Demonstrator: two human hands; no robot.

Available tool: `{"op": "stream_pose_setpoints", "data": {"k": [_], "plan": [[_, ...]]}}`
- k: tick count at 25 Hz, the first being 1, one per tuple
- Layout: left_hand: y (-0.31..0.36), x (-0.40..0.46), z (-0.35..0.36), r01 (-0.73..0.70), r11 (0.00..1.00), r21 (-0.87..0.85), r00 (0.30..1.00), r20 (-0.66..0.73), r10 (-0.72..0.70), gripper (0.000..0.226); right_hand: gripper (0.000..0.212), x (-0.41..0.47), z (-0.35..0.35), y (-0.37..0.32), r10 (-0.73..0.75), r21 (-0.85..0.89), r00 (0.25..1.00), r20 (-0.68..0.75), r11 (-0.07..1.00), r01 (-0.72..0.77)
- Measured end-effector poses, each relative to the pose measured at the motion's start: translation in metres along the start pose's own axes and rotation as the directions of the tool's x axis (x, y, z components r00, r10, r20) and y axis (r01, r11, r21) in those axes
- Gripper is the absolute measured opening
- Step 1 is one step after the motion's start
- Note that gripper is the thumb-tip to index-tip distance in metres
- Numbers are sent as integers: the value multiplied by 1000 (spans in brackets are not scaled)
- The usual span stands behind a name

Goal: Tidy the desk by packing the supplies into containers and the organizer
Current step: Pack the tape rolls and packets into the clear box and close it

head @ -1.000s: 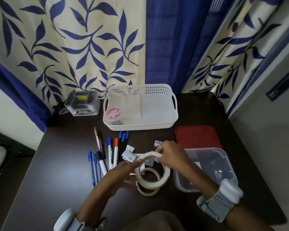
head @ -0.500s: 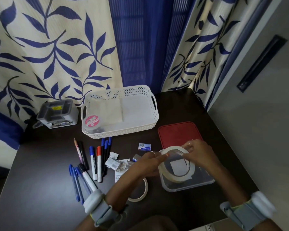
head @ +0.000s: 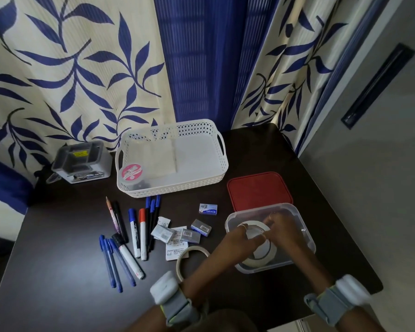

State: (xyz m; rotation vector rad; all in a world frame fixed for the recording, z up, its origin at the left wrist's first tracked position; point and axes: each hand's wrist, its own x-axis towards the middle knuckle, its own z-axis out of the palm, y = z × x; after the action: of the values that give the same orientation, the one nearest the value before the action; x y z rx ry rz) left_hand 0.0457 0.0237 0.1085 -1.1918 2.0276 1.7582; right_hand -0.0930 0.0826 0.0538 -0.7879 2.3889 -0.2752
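A thick roll of white tape [head: 261,256] lies inside the clear plastic container [head: 297,214] at the desk's right front. My left hand [head: 246,238] and my right hand [head: 282,227] both reach into the container and hold the roll at its rim. A thinner tape roll [head: 189,254] lies on the desk just left of my left forearm. Several pens and markers [head: 134,233] lie spread at the left. Small staple boxes [head: 201,228] and paper slips [head: 175,245] sit in the middle.
The container's red lid [head: 256,190] lies flat behind it. A white perforated basket [head: 173,188] with a pink-labelled tub [head: 131,173] stands at the back. A grey desk organizer [head: 82,161] sits back left. Curtains hang behind; a wall is at the right.
Both hands carried the thick tape roll from the desk's middle to the right and lowered it into the clear container. The thin roll stayed on the desk.
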Motion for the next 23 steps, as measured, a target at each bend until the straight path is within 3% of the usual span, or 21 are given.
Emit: {"op": "stream_pose_setpoints", "data": {"k": [4,9,13,20,23], "plan": [[13,6,5,139,981,-136,989,65,-131,58,17,0,9,7,-46,-4,999,6,999,46],[17,9,4,169,966,-197,984,89,-154,52,19,1,13,14,-40,16,999,4,999,39],[9,8,-6,100,975,-197,995,25,-97,60,22,1,5,3,-52,44,999,-16,998,53],[-15,-18,-43,-37,945,-326,989,-149,-13,23,18,-29,-19,-60,-261,60,964,-57,963,264],[-36,-28,-54,-6,933,-360,970,-229,-82,40,21,-37,-13,-87,-321,84,946,-40,943,323]]}}
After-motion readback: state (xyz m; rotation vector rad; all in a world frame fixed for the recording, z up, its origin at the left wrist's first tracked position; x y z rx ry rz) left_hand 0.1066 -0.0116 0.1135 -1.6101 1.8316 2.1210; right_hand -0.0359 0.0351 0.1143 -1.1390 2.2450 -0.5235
